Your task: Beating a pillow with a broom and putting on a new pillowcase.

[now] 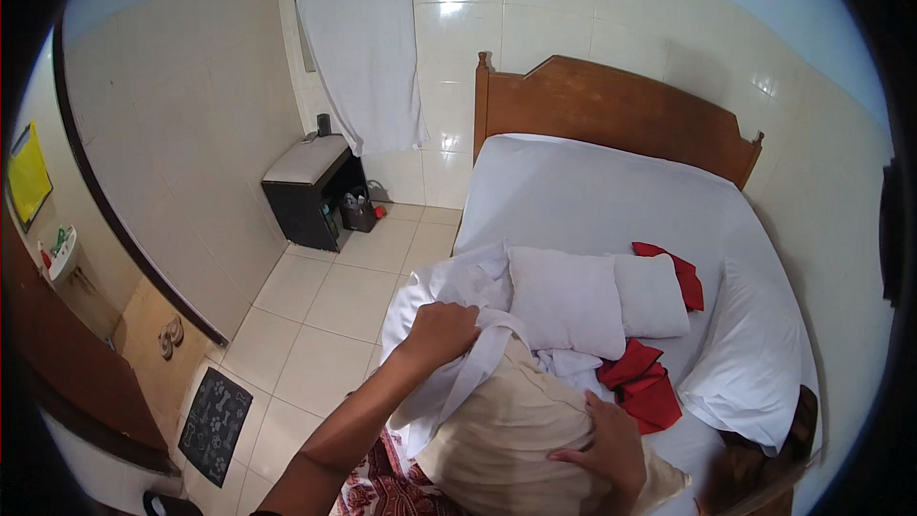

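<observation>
My left hand point(445, 333) grips the edge of a white pillowcase point(478, 365), its band bunched at my fingers. Partly inside that cover lies a cream, wrinkled pillow point(509, 437). On the pillow's right side rests my right hand point(609, 444), thumb and fingers spread against its surface. Just beyond, on the bed, lie a white square cushion point(566, 301) and a second white cushion point(655, 297) beside it. A crumpled red cloth point(645, 387) sits past my right hand, and another red cloth point(677, 272) is partly under the second cushion.
The bed point(609, 186) has a wooden headboard point(609, 97) against the tiled wall. A white pillow point(749, 358) leans at its right side. Leftward are a black bedside cabinet point(308, 211), a small bin point(358, 215), a hanging towel point(365, 50), a doormat point(215, 426) and a doorway with sandals point(170, 337).
</observation>
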`<state>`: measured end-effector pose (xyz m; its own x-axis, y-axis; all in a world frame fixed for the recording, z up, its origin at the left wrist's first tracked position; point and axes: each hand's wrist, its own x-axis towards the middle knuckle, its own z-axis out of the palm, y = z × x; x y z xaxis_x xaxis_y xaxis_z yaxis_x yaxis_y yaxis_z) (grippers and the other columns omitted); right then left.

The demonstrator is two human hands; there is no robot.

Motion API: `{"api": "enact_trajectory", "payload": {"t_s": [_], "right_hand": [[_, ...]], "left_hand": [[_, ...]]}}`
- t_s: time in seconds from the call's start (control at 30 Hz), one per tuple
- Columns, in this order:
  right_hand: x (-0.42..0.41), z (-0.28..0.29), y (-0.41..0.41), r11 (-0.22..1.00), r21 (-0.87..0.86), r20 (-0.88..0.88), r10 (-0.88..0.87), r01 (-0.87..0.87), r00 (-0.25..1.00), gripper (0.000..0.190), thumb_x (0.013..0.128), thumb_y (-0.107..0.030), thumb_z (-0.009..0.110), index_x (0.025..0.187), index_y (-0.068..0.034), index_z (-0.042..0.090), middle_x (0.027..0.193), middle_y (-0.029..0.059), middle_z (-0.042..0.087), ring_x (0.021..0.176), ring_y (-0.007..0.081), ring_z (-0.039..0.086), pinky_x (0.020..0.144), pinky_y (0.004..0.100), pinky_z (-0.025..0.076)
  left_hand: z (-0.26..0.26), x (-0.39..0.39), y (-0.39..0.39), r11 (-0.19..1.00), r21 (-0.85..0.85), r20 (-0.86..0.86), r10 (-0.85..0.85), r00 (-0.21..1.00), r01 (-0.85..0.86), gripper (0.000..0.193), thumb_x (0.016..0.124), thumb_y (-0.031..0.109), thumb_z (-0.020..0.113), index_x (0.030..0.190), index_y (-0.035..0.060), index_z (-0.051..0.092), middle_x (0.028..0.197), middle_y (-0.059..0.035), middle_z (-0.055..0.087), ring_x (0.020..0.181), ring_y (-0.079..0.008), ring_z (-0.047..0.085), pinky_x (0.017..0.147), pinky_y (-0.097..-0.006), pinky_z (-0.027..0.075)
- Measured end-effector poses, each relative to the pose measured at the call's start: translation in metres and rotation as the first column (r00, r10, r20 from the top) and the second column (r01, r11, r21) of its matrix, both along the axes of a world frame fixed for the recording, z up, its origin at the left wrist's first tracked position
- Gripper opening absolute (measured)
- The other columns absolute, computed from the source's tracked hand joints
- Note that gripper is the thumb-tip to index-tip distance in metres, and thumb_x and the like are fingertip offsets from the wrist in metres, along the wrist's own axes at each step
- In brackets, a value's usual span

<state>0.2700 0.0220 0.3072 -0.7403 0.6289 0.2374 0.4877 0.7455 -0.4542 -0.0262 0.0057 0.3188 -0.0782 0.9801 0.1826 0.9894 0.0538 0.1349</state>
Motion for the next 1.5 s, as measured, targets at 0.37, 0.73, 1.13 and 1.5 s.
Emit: {"api": "enact_trajectory", "payload": {"t_s": [0.37, 0.73, 1.13, 1.5], "right_hand": [[-0.027, 0.029, 0.002, 0.848, -0.529, -0.481, -0.318, 0.019, 0.817, 0.025, 0.057, -0.010, 0.072, 0.073, -0.001, 0.055, 0.065, 0.0098, 0.058, 0.060, 0.0141, 0.055, 0.058, 0.0244, 0.042], [-0.002, 0.117, -0.043, 0.478, 0.840, -0.346, 0.106, 0.257, 0.932, 0.013, 0.055, -0.002, 0.061, 0.058, -0.009, 0.050, 0.048, 0.0003, 0.039, 0.041, 0.0157, 0.039, 0.042, 0.0285, 0.026], [-0.033, -0.085, -0.054, 0.909, 0.141, -0.106, -0.381, 0.393, 0.918, 0.021, 0.059, -0.010, 0.058, 0.079, -0.013, 0.053, 0.063, 0.0067, 0.056, 0.056, 0.0260, 0.054, 0.050, 0.0366, 0.042], [-0.042, -0.074, -0.040, 0.892, 0.031, -0.114, -0.445, 0.451, 0.888, 0.027, 0.056, -0.004, 0.061, 0.080, -0.012, 0.051, 0.064, 0.0074, 0.057, 0.059, 0.0272, 0.056, 0.053, 0.0361, 0.043]], "left_hand": [[0.031, 0.044, 0.008, 0.889, 0.415, 0.454, -0.017, 0.891, -0.195, 0.016, 0.082, 0.020, 0.050, 0.078, 0.0056, 0.046, 0.057, -0.0122, 0.052, 0.052, -0.0269, 0.054, 0.048, -0.0342, 0.040], [0.081, 0.069, 0.005, 0.252, 0.888, 0.422, -0.778, 0.466, -0.384, 0.020, 0.087, 0.020, 0.042, 0.086, -0.0001, 0.044, 0.076, -0.0029, 0.043, 0.065, -0.0063, 0.037, 0.057, -0.0181, 0.032], [-0.117, 0.035, 0.039, 0.868, 0.373, 0.636, 0.017, 0.771, -0.327, 0.030, 0.081, 0.030, 0.051, 0.088, 0.0019, 0.047, 0.077, -0.0136, 0.052, 0.075, -0.0305, 0.052, 0.064, -0.0400, 0.040], [-0.097, 0.045, 0.008, 0.840, 0.520, 0.540, -0.184, 0.821, -0.154, 0.021, 0.079, 0.016, 0.052, 0.064, 0.0024, 0.045, 0.057, -0.0128, 0.045, 0.058, -0.0305, 0.049, 0.052, -0.0379, 0.038]]}}
